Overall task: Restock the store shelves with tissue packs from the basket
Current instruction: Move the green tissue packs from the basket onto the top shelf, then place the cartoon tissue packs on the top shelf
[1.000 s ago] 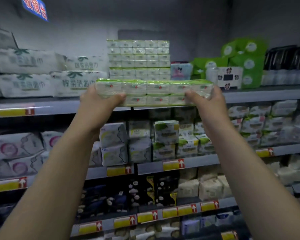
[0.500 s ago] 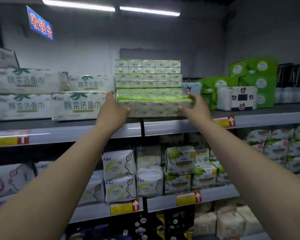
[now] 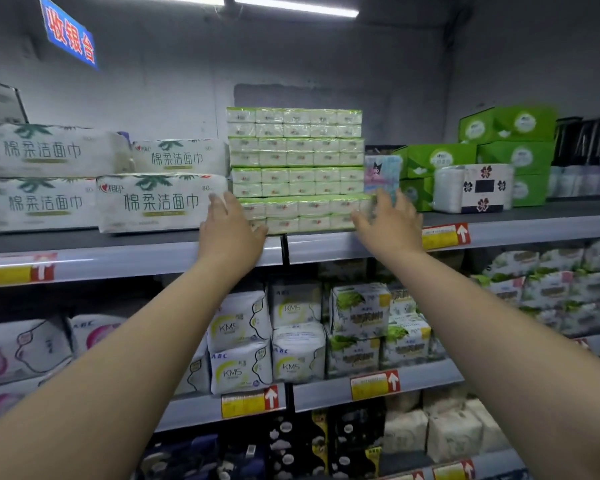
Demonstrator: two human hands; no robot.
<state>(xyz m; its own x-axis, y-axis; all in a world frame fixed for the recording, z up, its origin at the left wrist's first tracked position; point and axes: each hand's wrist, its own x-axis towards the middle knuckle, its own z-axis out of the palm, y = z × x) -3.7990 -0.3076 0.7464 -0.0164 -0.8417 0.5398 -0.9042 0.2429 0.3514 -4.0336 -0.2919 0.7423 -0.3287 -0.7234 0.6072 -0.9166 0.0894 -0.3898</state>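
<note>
The green-and-white tissue pack (image 3: pixel 305 213) lies flat on the top shelf (image 3: pixel 520 233), under a stack of like packs (image 3: pixel 295 150). My left hand (image 3: pixel 230 230) is at the pack's left end, fingers straight up along it and thumb against its front. At the right end is my right hand (image 3: pixel 389 224), fingers spread and slightly blurred, touching the pack's corner. Neither hand curls round the pack. The basket is out of view.
White facial-towel packs (image 3: pixel 160 202) sit tight against the left of the stack. A small cartoon-print pack (image 3: pixel 383 173), a flower-print box (image 3: pixel 473 188) and green boxes (image 3: pixel 506 140) stand to the right. Lower shelves hold several pad packs (image 3: pixel 239 368).
Both hands carried the pack up and forward and set it on the top shelf under the stack. Their grip on its ends has loosened to straight, spread fingers.
</note>
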